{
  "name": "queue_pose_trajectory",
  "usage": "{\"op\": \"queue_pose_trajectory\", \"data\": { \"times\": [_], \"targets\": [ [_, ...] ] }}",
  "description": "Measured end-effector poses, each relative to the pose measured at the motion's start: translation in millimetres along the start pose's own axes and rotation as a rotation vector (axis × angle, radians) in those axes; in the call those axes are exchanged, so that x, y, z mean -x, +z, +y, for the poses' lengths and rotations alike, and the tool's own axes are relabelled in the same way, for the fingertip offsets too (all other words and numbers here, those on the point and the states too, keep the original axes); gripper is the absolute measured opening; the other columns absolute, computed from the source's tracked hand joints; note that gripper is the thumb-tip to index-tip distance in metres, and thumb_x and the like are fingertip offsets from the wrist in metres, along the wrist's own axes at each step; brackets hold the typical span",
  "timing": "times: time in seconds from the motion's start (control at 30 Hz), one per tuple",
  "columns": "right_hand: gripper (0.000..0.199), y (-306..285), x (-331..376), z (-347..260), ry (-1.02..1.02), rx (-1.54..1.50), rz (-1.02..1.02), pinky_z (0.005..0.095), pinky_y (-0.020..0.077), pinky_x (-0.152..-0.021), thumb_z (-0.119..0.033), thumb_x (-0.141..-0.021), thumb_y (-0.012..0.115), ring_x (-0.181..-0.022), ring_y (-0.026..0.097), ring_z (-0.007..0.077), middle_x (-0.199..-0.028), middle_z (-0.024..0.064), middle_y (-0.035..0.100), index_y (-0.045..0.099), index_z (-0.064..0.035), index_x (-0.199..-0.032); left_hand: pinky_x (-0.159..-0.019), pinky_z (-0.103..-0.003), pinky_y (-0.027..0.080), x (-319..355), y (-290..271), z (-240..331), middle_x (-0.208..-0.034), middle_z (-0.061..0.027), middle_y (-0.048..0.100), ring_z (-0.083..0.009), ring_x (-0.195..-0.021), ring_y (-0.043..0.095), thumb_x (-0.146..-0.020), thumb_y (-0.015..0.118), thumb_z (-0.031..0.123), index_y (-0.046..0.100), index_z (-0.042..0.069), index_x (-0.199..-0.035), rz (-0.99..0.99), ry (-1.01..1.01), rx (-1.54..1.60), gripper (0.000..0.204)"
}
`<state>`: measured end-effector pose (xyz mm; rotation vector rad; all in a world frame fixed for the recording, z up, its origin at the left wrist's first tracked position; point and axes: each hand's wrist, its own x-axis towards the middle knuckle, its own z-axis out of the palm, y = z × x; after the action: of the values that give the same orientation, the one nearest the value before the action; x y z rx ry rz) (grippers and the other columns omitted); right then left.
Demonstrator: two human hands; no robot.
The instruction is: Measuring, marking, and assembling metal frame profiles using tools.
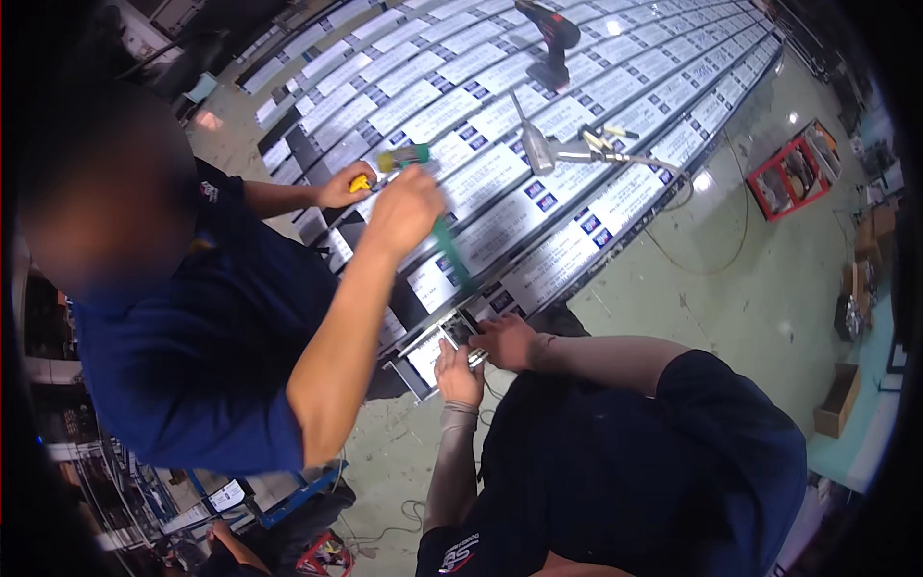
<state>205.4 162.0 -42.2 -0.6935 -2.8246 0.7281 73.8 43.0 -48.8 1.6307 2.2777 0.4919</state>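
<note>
At the near end of a long film-covered metal profile [420, 362], my two hands work close together. My left hand [460, 377] is closed, with a small silvery metal part [477, 358] by its thumb. Just to the right, my right hand [508, 341] has its fingers bent over a dark piece [460, 329] at the profile's end; what they grip is hidden. On my left, a co-worker's hand [409, 207] grips a mallet with a green and yellow head [404, 157]. That person's other hand [344, 185] holds a yellow-handled tool [361, 183].
Many labelled profiles [586, 226] lie side by side across the table. On them rest a black cordless drill [550, 43], an air tool [540, 152] with a hose, and yellow-and-black-handled tools [606, 137]. A red tool tray [788, 178] and a cardboard box [836, 399] stand to the right.
</note>
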Motion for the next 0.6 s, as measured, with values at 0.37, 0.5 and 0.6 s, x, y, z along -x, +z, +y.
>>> {"op": "queue_pose_trajectory", "data": {
  "times": [0.37,0.5,0.6],
  "targets": [
    [0.029,-26.3,-5.3,-5.3,0.007,-0.022,-0.084,0.043,0.0466,-0.075,-0.024,-0.073,0.071,-0.091,0.063,0.0277,-0.09,0.0072,0.061,0.062,-0.0182,-0.1,-0.102,-0.047,0.038,-6.0,-4.7,6.8,-0.127,-0.0302,0.055,-0.0421,-0.128,0.046,-0.073,0.076,0.02,0.063,0.007,-0.099,0.03,-0.032,0.03,0.032],
    [0.031,-28.9,-7.6,-3.1,-0.004,-0.009,-0.147,0.0424,0.0477,-0.076,-0.024,-0.074,0.071,-0.086,0.064,0.0284,-0.09,0.0076,0.061,0.061,-0.0172,-0.102,-0.106,-0.047,0.035,-5.7,-10.3,13.8,-0.131,-0.0301,0.053,-0.0397,-0.131,0.044,-0.072,0.074,0.015,0.062,0.007,-0.102,0.022,-0.05,0.057,0.033],
    [0.028,-31.4,-9.2,-8.0,-0.028,-0.008,-0.122,0.0419,0.0483,-0.075,-0.025,-0.074,0.07,-0.083,0.064,0.029,-0.088,0.008,0.062,0.062,-0.0146,-0.099,-0.108,-0.045,0.034,-2.5,-8.6,12.2,-0.138,-0.0262,0.048,-0.0369,-0.134,0.042,-0.071,0.074,0.013,0.062,0.006,-0.105,0.033,-0.093,0.057,0.037]
  ]
}}
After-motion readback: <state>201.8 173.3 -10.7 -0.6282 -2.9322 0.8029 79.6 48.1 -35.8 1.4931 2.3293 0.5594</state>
